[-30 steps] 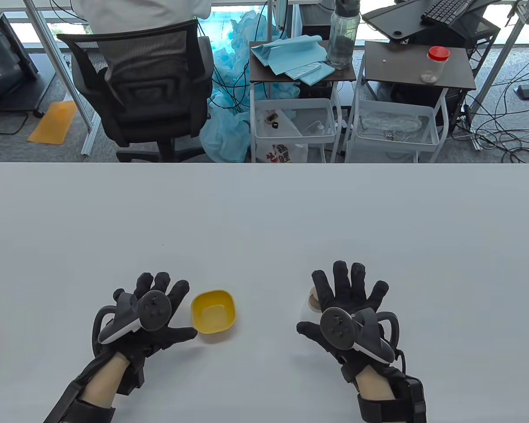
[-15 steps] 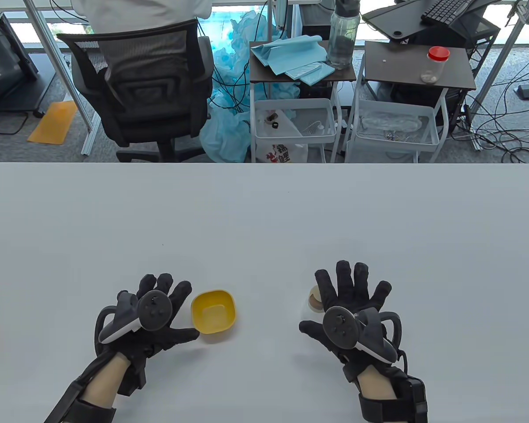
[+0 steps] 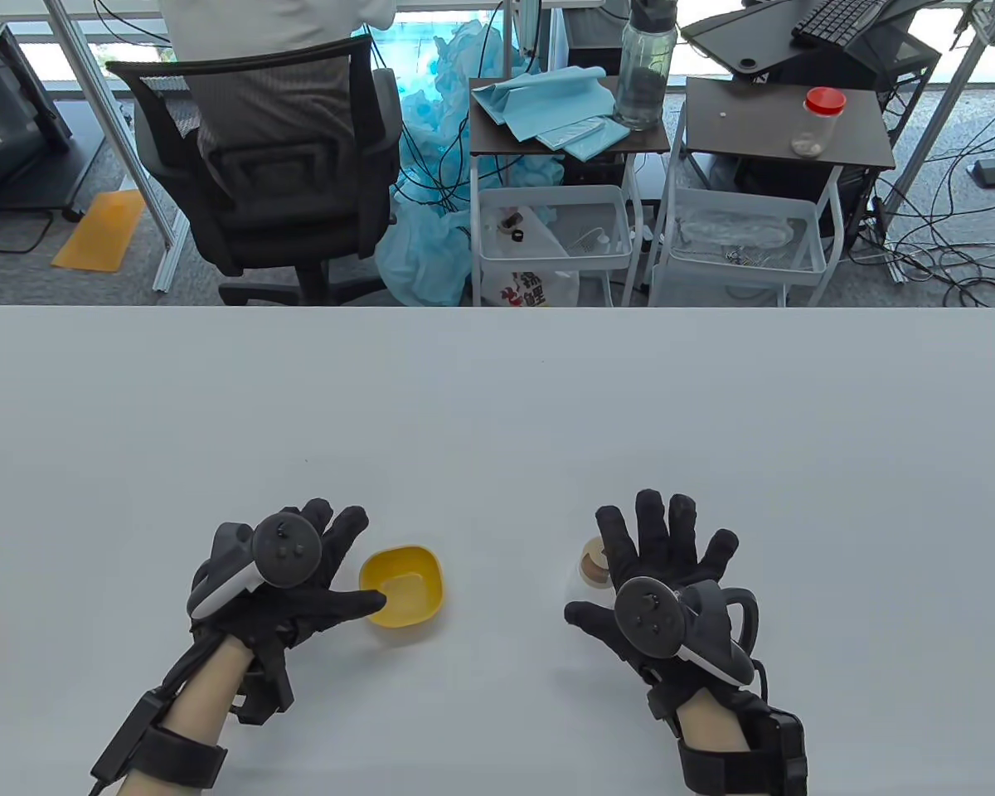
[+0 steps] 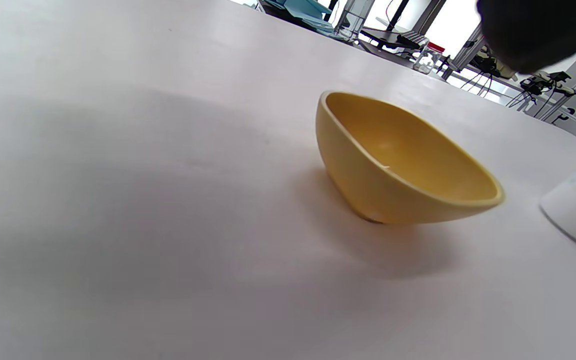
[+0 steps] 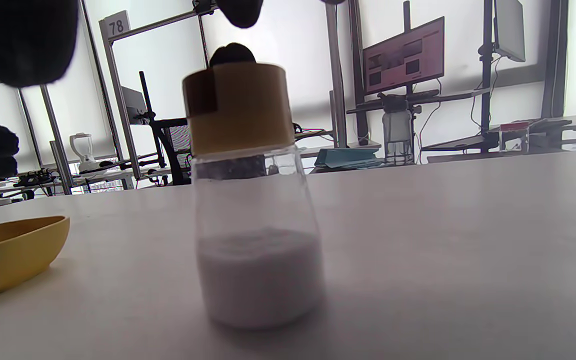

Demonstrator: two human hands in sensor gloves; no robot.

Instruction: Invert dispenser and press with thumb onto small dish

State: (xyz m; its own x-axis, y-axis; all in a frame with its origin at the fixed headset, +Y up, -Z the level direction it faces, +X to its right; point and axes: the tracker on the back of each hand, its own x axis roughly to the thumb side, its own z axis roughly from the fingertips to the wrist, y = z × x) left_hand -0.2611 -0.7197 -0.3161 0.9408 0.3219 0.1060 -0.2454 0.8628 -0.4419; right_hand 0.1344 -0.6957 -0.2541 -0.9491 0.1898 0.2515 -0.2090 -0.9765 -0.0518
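The fingers (image 3: 655,531) of the right hand (image 3: 659,580) were spread wide and flat, holding nothing, poised above the dispenser (image 5: 253,200) without touching it. The dispenser, a clear glass jar with a tan cap, stood upright on the table (image 3: 497,398), about a third full of white powder; from the table view only its cap and a sliver of glass (image 3: 590,565) peeked out beside the index finger. It stood well to the right of the bowl (image 3: 401,585).

The left hand (image 3: 286,589) was also open and held nothing, its fingers extended toward the bowl. Its thumb tip lay at the bowl's near left rim; whether it actually touched the rim could not be told. The bowl, small, yellow and rounded-square, sat upright on the table (image 4: 118,200) with nothing visible inside it (image 4: 398,160).

Beyond the far edge of the table, past the bowl, stood an office chair (image 3: 274,166).
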